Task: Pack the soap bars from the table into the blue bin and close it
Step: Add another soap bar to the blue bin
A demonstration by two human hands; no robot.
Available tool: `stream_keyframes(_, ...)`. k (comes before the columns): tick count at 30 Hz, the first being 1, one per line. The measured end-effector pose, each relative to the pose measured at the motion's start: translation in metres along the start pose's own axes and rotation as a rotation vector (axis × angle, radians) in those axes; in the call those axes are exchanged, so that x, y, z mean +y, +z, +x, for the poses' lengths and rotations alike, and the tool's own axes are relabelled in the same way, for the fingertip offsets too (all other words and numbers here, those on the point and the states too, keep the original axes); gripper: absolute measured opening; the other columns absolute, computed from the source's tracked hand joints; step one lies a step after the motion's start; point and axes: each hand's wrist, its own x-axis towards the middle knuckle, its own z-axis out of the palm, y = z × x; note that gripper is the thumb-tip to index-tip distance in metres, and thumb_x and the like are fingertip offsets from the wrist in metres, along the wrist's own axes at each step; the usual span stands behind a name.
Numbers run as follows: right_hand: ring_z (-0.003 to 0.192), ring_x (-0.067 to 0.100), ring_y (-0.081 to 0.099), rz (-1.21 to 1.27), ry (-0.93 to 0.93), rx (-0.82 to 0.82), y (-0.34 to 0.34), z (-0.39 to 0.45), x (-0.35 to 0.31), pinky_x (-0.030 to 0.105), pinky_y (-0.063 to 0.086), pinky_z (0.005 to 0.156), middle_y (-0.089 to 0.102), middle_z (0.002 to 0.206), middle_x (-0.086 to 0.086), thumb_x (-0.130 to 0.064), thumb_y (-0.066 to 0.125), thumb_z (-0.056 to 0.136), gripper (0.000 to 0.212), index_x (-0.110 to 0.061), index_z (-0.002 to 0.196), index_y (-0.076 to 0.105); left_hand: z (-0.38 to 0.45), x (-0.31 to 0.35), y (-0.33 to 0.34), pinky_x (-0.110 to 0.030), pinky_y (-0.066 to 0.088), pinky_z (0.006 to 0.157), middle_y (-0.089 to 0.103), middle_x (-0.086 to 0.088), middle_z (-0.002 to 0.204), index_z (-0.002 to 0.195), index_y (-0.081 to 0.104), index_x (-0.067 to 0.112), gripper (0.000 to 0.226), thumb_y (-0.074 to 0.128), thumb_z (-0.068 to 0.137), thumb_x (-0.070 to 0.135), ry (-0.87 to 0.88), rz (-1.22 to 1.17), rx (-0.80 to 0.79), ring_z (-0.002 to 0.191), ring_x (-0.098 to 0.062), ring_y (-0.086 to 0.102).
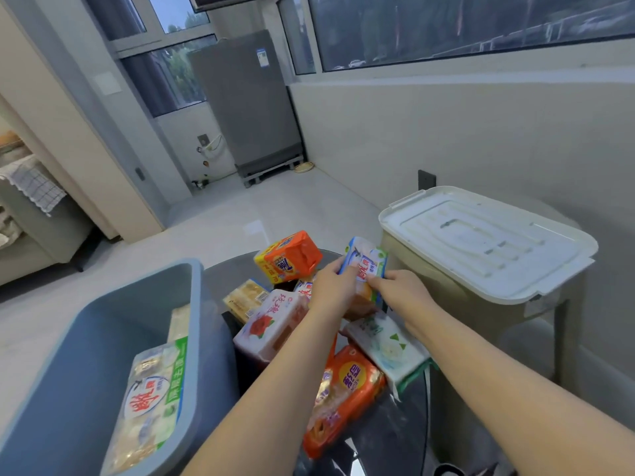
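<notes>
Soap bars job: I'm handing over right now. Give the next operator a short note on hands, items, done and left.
Hands: left hand and right hand both grip one blue-and-white soap pack, lifted above the pile.
Blue bin: open, left of the table, no lid on it; a green-edged soap pack and at least one more already lie inside.
On the table: orange box, rose pack, orange pack, white-green pack, a few others.
Left: move the held pack and the rest into the bin, then close it.

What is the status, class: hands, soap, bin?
Both hands grip one blue-white soap pack above the table pile. Blue bin open, green-edged pack inside. Nothing in the way.
</notes>
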Motion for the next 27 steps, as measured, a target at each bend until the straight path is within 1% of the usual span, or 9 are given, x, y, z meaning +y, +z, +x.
stream_keyframes(3,0.082,0.022,0.067,0.081,-0.03,0.001,-0.002,-0.002,-0.004,0.04,0.051,0.086,0.072,0.086,0.005,-0.027,0.057,0.088,0.016,-0.018,0.095,0.069,-0.004,0.004,-0.003,-0.039,0.051,0.094,0.068,-0.005,0.12,0.126,0.062,0.018,0.035,0.049,0.093,0.02,0.041,-0.095,0.013,0.108,-0.022,0.064)
stream_keyframes(8,0.077,0.01,0.069,0.276,-0.207,0.007,-0.012,-0.021,-0.025,0.025,0.055,0.068,0.073,0.084,-0.003,-0.022,0.059,0.087,0.016,-0.022,0.1,0.069,-0.025,0.022,-0.014,-0.031,0.058,0.079,0.071,0.0,0.112,0.125,0.063,0.025,0.033,0.05,0.095,0.019,0.129,-0.299,0.042,0.097,-0.017,0.069)
stream_keyframes(11,0.078,0.012,0.071,0.341,-0.305,-0.006,-0.016,-0.041,-0.037,0.033,0.057,0.075,0.074,0.08,-0.006,-0.02,0.063,0.085,0.015,-0.032,0.078,0.068,-0.047,0.03,-0.028,-0.019,0.058,0.064,0.073,0.002,0.107,0.123,0.064,0.024,0.032,0.052,0.095,0.02,0.194,-0.375,0.054,0.091,-0.013,0.071)
stream_keyframes(14,0.08,0.015,0.072,0.386,-0.364,-0.047,-0.013,-0.067,-0.046,0.038,0.057,0.078,0.076,0.08,-0.003,-0.018,0.065,0.083,0.019,-0.033,0.072,0.07,-0.072,0.035,-0.044,-0.029,0.059,0.074,0.074,0.0,0.105,0.122,0.065,0.022,0.031,0.053,0.094,0.018,0.226,-0.426,0.07,0.091,-0.015,0.072)
stream_keyframes(16,0.082,0.016,0.072,0.411,-0.399,-0.092,-0.006,-0.085,-0.052,0.037,0.057,0.077,0.076,0.083,-0.001,-0.018,0.065,0.083,0.017,-0.032,0.076,0.072,-0.087,0.037,-0.059,-0.031,0.059,0.075,0.075,0.001,0.101,0.12,0.067,0.022,0.029,0.054,0.094,0.017,0.24,-0.467,0.093,0.091,-0.016,0.072)
stream_keyframes(19,0.079,0.013,0.072,0.429,-0.437,-0.134,0.011,-0.11,-0.064,0.028,0.058,0.069,0.076,0.083,-0.002,-0.019,0.065,0.083,0.012,-0.026,0.09,0.072,-0.107,0.038,-0.09,-0.019,0.056,0.058,0.076,0.006,0.09,0.112,0.07,0.021,0.025,0.057,0.092,0.016,0.275,-0.501,0.139,0.076,-0.009,0.073)
stream_keyframes(21,0.081,0.013,0.072,0.446,-0.468,-0.182,0.026,-0.125,-0.073,0.025,0.058,0.069,0.076,0.085,-0.001,-0.018,0.065,0.083,0.015,-0.023,0.096,0.071,-0.12,0.036,-0.113,-0.022,0.057,0.06,0.077,0.003,0.089,0.109,0.072,0.02,0.024,0.058,0.091,0.014,0.296,-0.498,0.176,0.076,-0.009,0.073)
stream_keyframes(24,0.089,0.018,0.071,0.466,-0.479,-0.252,0.051,-0.144,-0.086,0.035,0.057,0.08,0.075,0.094,0.004,-0.016,0.065,0.083,0.021,-0.015,0.103,0.071,-0.137,0.031,-0.147,-0.028,0.059,0.069,0.077,0.001,0.094,0.11,0.073,0.019,0.025,0.058,0.091,0.012,0.335,-0.498,0.221,0.086,-0.015,0.073)
stream_keyframes(27,0.09,0.017,0.07,0.421,-0.499,-0.32,0.077,-0.155,-0.101,0.038,0.056,0.083,0.075,0.094,0.003,-0.018,0.066,0.083,0.021,-0.016,0.103,0.07,-0.149,0.023,-0.182,-0.022,0.057,0.06,0.078,0.004,0.087,0.104,0.074,0.02,0.022,0.059,0.089,0.011,0.352,-0.508,0.281,0.078,-0.012,0.074)
